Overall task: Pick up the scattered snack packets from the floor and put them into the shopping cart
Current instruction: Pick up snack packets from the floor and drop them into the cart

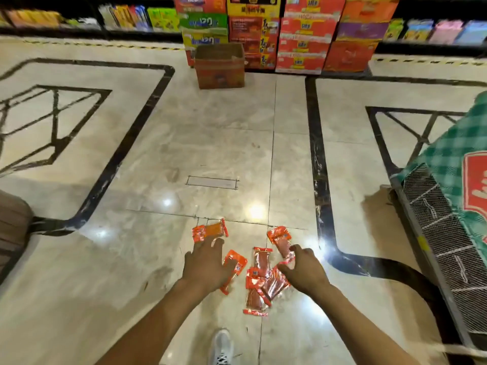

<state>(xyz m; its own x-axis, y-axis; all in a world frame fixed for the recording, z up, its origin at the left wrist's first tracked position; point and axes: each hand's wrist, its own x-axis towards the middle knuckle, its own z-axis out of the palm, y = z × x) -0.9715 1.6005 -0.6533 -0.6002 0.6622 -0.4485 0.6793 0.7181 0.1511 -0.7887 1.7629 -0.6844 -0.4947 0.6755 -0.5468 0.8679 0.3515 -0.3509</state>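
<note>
Snack packets (pixel 259 275), orange-red and glossy, lie scattered on the floor (pixel 131 259) before you. Your left hand (pixel 208 262) spreads relaxed fingers over two; your right hand (pixel 303 270) pinches one. The shopping cart (pixel 434 233) stands right, open marble ahead.

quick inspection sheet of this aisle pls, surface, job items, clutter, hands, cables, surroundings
surface: glossy marble floor with black inlay lines, light glare.
job's things: orange snack packets, one apart at upper left, one under the left hand, a pile in the middle; shopping cart at right, mesh side, green checked bag on it.
clutter: open cardboard box on the floor.
grippers: left hand spread over packets; right hand fingers curled at a packet, grip unclear.
cables: nothing seen.
surroundings: stacked cartons, shelves, a shoe.
</note>
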